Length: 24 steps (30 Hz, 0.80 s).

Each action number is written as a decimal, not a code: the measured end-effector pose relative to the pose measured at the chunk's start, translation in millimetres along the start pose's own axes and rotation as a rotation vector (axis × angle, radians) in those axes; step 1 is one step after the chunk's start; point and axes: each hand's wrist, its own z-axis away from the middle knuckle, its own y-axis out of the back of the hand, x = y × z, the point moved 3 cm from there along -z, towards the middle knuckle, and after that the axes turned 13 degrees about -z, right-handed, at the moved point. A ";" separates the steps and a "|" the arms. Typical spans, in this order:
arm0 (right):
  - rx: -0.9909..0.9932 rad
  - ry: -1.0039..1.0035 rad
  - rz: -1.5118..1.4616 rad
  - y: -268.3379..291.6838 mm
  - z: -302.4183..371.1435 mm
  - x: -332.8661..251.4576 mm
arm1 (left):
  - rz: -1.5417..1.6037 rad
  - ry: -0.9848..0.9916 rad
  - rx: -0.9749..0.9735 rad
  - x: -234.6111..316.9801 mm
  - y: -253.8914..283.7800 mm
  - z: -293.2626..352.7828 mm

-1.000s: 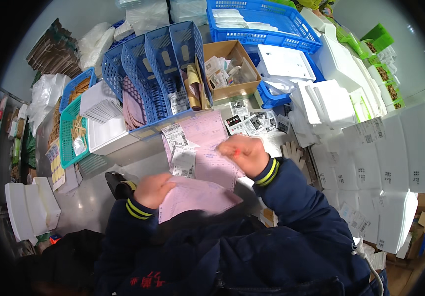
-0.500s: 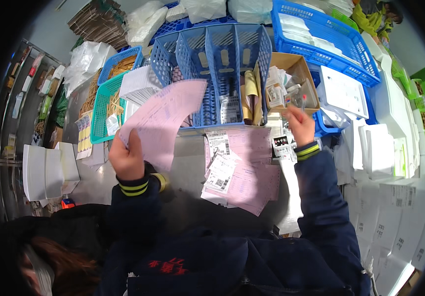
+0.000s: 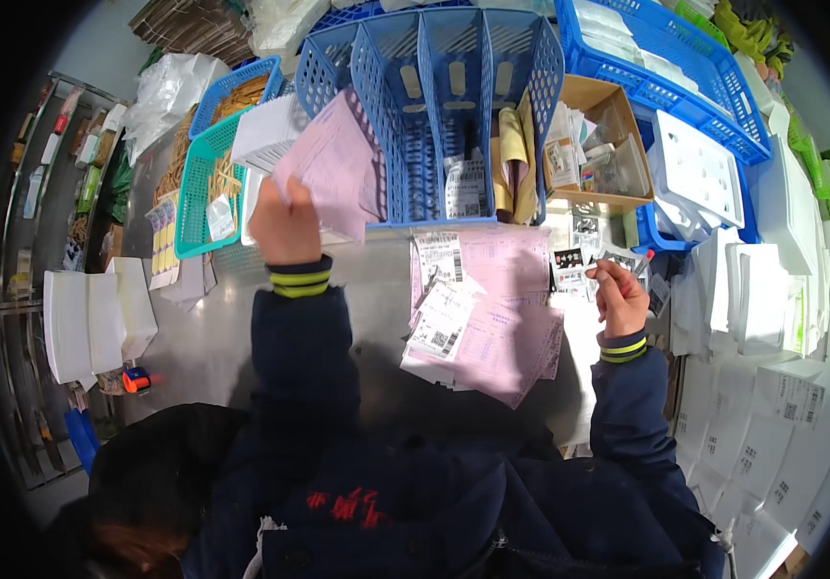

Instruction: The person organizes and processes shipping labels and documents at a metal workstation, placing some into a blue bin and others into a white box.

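Observation:
My left hand (image 3: 286,220) pinches the lower edge of a pink printed form (image 3: 330,159). The sheet's upper part lies in the leftmost slot of a blue file rack (image 3: 413,230), against other pink paper there. On the right, my right hand (image 3: 619,297) is closed with thumb and fingertips together, around a slim red-tipped pen (image 3: 647,255); most of its shaft is hidden. Between my hands lies a pile of pink forms (image 3: 497,333) on the metal table (image 3: 367,318). White labels with barcodes (image 3: 441,318) rest on top of that pile.
A cardboard box (image 3: 617,198) with small items stands right of the rack. Green (image 3: 191,207) and blue baskets (image 3: 205,114) sit at the left. White foam boxes (image 3: 757,294) are stacked along the right. Another person's dark-clad head and shoulder (image 3: 159,473) are close at lower left.
My left hand has carried the pink form right and away from me, into the rack's leftmost slot. My right hand has moved right and nearer, away from the cardboard box, with the pen.

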 end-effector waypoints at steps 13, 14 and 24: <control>0.085 0.025 0.093 24.7 27.2 3.7 | -0.295 -0.187 -0.026 -14.4 -97.3 53.6; 0.084 0.014 0.097 25.5 30.6 4.0 | -0.315 -0.192 -0.049 -17.4 -98.2 55.1; 0.035 -0.198 0.174 43.6 81.8 37.8 | 0.136 -0.365 -0.407 -7.0 3.7 128.0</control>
